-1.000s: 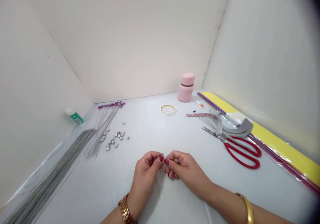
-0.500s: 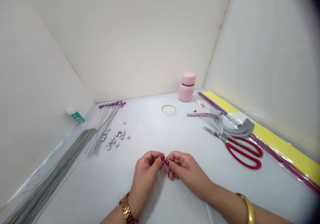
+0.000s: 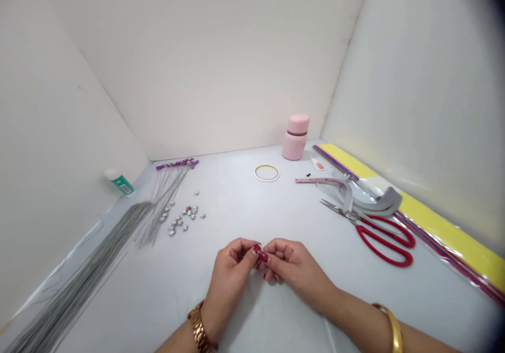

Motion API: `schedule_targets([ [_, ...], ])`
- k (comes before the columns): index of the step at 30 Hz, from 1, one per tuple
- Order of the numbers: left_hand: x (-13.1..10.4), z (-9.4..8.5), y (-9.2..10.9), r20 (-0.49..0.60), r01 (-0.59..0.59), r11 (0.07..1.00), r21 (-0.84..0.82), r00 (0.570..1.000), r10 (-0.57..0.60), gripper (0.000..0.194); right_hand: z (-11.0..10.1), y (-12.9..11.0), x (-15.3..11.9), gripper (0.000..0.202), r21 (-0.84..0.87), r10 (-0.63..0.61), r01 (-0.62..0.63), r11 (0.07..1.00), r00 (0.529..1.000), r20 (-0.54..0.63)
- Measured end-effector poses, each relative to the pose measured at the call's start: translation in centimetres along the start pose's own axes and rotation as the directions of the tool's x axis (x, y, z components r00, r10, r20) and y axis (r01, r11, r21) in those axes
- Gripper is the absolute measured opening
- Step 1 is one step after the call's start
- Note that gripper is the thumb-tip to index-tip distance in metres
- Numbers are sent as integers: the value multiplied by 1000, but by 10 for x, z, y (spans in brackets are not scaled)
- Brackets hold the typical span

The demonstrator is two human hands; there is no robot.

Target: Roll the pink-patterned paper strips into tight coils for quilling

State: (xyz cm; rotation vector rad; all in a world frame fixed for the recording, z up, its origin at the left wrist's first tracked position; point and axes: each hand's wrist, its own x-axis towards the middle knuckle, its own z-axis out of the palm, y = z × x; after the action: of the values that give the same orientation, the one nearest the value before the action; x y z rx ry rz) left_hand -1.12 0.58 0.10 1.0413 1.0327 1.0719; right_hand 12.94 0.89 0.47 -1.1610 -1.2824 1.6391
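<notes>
Over the front middle of the table, my left hand (image 3: 233, 269) and my right hand (image 3: 294, 266) meet with their fingertips together. Both are closed in a pinch, thumbs on top. A tiny pale bit shows between the red thumbnails, but the fingers hide most of it and its kind is unclear. To the left of my hands, several small silver puffy pieces (image 3: 192, 212) that look like folded stars lie scattered. Beyond my hands a white and yellow tape ring (image 3: 267, 173) rests flat.
Thin grey wires (image 3: 98, 258) and purple-tipped stems (image 3: 177, 163) lie at left, near a green-and-white tube (image 3: 120, 183). At right are red-handled scissors (image 3: 384, 240), paper strips (image 3: 379, 203), a small white glue tube (image 3: 317, 164), yellow sheets (image 3: 442, 227) and a pink bottle (image 3: 295, 140).
My fingertips have shifted very slightly against each other at the pinch. Everything on the table lies as before.
</notes>
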Motion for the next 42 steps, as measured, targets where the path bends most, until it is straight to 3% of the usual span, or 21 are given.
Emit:
schedule_targets([
  [11, -3, 0, 1, -9, -21, 998, 55, 1000, 22, 17, -2, -1, -2, 32, 45, -13, 11, 999, 999, 40],
  [20, -3, 0, 3, -24, -36, 988, 150, 999, 40, 19, 0, -4, -4, 22, -82, -97, 98, 992, 995, 16],
  [25, -4, 1, 5, 42, -66, 995, 69, 997, 63, 28, -2, -3, -2, 26, -43, -51, 53, 998, 998, 37],
  [29, -5, 3, 7, 35, -37, 999, -24, 999, 38, 20, -2, -1, -2, 28, -1, -66, 66, 998, 997, 29],
  [38, -5, 1, 9, 46, -14, 1000, -8, 999, 15, 15, -3, 5, -1, 31, -94, -137, 143, 985, 988, 69],
  [42, -3, 0, 5, 81, -24, 1000, 4, 996, 23, 16, -5, 7, 0, 31, -37, -60, 67, 997, 986, 158],
])
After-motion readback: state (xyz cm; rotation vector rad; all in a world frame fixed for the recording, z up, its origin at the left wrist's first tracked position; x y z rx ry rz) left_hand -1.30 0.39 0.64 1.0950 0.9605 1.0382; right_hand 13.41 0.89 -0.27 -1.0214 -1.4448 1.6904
